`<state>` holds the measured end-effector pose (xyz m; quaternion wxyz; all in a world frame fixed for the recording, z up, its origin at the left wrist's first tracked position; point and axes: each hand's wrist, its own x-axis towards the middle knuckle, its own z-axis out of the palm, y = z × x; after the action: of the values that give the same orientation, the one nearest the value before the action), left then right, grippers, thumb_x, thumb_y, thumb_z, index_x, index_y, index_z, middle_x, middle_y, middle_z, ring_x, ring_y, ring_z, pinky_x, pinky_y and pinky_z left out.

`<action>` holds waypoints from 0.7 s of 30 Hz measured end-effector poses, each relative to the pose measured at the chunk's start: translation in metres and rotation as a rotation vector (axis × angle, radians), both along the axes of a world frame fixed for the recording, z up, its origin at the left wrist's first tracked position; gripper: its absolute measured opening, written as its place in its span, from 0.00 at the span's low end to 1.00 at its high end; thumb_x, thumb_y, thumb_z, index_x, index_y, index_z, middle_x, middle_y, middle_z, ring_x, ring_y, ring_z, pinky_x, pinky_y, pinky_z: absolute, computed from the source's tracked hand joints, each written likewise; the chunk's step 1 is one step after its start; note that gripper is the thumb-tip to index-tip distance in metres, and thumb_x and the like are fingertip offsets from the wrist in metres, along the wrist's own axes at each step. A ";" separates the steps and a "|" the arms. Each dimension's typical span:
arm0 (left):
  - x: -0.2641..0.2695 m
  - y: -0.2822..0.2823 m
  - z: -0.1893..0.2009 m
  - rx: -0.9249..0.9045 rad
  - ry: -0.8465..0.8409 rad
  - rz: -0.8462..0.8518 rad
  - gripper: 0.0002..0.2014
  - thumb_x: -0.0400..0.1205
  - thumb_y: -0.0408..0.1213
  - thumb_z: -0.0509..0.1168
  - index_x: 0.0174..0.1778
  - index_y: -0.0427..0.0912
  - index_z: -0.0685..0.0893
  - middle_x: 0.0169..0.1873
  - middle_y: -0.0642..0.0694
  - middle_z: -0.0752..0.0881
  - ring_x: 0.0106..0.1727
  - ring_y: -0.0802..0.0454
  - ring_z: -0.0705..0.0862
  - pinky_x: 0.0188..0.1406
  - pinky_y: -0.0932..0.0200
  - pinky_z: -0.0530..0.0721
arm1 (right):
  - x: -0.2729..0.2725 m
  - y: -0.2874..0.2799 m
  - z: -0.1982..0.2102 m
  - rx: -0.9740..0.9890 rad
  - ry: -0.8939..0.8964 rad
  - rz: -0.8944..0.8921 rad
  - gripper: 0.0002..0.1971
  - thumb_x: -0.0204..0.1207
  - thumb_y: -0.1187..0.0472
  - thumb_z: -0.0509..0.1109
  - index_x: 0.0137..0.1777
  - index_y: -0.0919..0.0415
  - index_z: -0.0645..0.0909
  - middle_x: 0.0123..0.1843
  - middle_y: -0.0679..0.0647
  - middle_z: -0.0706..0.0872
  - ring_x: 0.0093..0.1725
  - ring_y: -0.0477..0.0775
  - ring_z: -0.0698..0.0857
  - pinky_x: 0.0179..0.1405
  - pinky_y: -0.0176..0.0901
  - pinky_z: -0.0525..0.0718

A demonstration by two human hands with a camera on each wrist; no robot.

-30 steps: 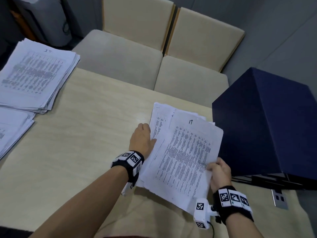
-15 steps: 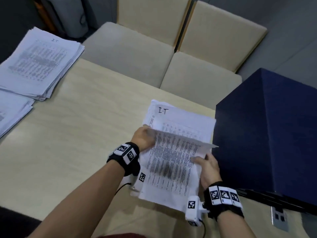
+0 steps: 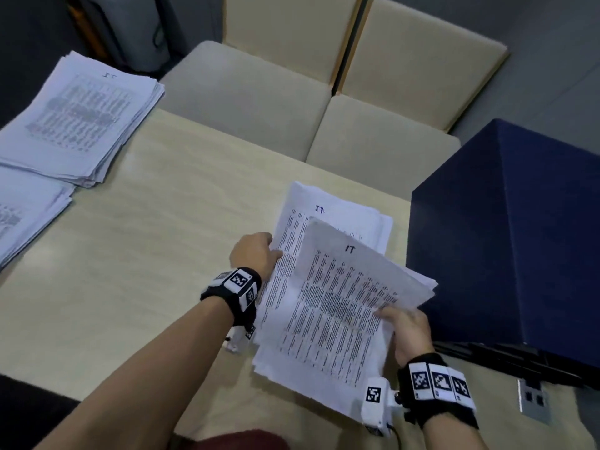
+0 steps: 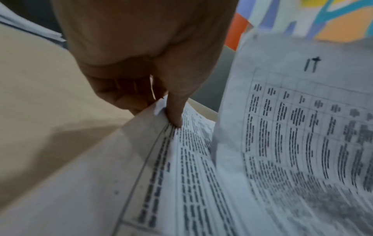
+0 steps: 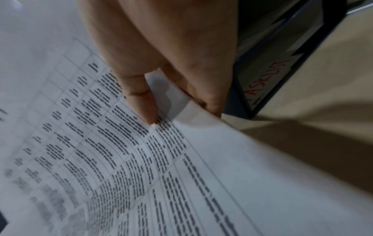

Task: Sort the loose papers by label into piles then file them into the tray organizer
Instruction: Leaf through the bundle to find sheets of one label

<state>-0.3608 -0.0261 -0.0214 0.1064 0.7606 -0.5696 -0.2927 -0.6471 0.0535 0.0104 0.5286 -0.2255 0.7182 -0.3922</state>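
Observation:
A stack of printed sheets (image 3: 292, 287) marked "IT" lies near the table's right side. My left hand (image 3: 256, 258) grips its left edge, thumb (image 4: 173, 111) on top and fingers curled under. My right hand (image 3: 402, 329) pinches the right edge of a lifted bundle of sheets (image 3: 344, 303), thumb (image 5: 141, 102) on the print and fingers beneath. The bundle (image 4: 302, 127) tilts up off the stack and carries a handwritten "IT". The dark blue tray organizer (image 3: 506, 241) stands just right of the papers, its labelled trays (image 5: 268, 79) beside my right hand.
Two more paper piles lie at the table's left: a thick one (image 3: 81, 115) at the far corner and another (image 3: 26, 219) nearer me. Two beige chairs (image 3: 259, 92) stand behind the table. A socket plate (image 3: 532, 401) sits in the table near my right wrist.
The right hand has raised the top bundle further and drawn it rightward, uncovering the "IT" sheet below. The left hand stays at the stack's left edge.

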 end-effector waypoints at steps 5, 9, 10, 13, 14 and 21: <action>0.013 0.002 0.026 -0.084 -0.406 -0.324 0.28 0.89 0.60 0.49 0.30 0.44 0.73 0.26 0.49 0.76 0.29 0.47 0.80 0.32 0.58 0.80 | 0.013 -0.010 0.009 -0.040 -0.117 -0.159 0.08 0.73 0.82 0.64 0.43 0.73 0.81 0.30 0.55 0.90 0.32 0.54 0.90 0.25 0.35 0.84; 0.027 0.003 0.035 -0.225 -0.105 -0.399 0.12 0.87 0.42 0.62 0.38 0.44 0.76 0.33 0.47 0.81 0.37 0.43 0.83 0.37 0.52 0.82 | 0.024 -0.020 0.016 -0.043 -0.154 -0.197 0.12 0.76 0.81 0.58 0.36 0.72 0.78 0.22 0.53 0.85 0.24 0.51 0.86 0.25 0.37 0.81; 0.028 0.004 0.035 -0.259 0.019 -0.392 0.09 0.85 0.37 0.65 0.39 0.43 0.77 0.32 0.47 0.83 0.36 0.43 0.82 0.35 0.53 0.79 | 0.025 -0.022 0.016 -0.050 -0.162 -0.199 0.10 0.76 0.82 0.59 0.38 0.73 0.79 0.24 0.55 0.86 0.26 0.53 0.87 0.24 0.35 0.82; 0.028 0.002 0.025 -0.231 0.339 -0.347 0.05 0.79 0.30 0.69 0.38 0.40 0.83 0.31 0.44 0.87 0.35 0.43 0.83 0.37 0.49 0.81 | 0.028 -0.029 0.014 -0.079 -0.203 -0.195 0.09 0.74 0.83 0.67 0.50 0.74 0.83 0.38 0.61 0.91 0.37 0.58 0.92 0.29 0.39 0.88; 0.027 0.002 0.022 -0.188 0.453 -0.342 0.04 0.78 0.28 0.68 0.38 0.39 0.85 0.32 0.45 0.88 0.36 0.43 0.85 0.39 0.49 0.83 | 0.029 -0.029 0.013 -0.098 -0.228 -0.184 0.10 0.73 0.84 0.68 0.47 0.72 0.84 0.39 0.60 0.92 0.40 0.58 0.92 0.31 0.39 0.89; 0.011 -0.006 0.007 -0.134 0.267 0.025 0.10 0.81 0.35 0.68 0.57 0.41 0.80 0.53 0.46 0.82 0.51 0.44 0.83 0.52 0.52 0.81 | 0.026 -0.030 0.005 -0.056 -0.053 -0.291 0.11 0.73 0.81 0.69 0.43 0.65 0.81 0.36 0.60 0.90 0.38 0.61 0.89 0.34 0.47 0.84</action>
<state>-0.3498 -0.0316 -0.0146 0.2353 0.7131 -0.5591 -0.3514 -0.6207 0.0237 0.0157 0.4786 -0.1231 0.7178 -0.4904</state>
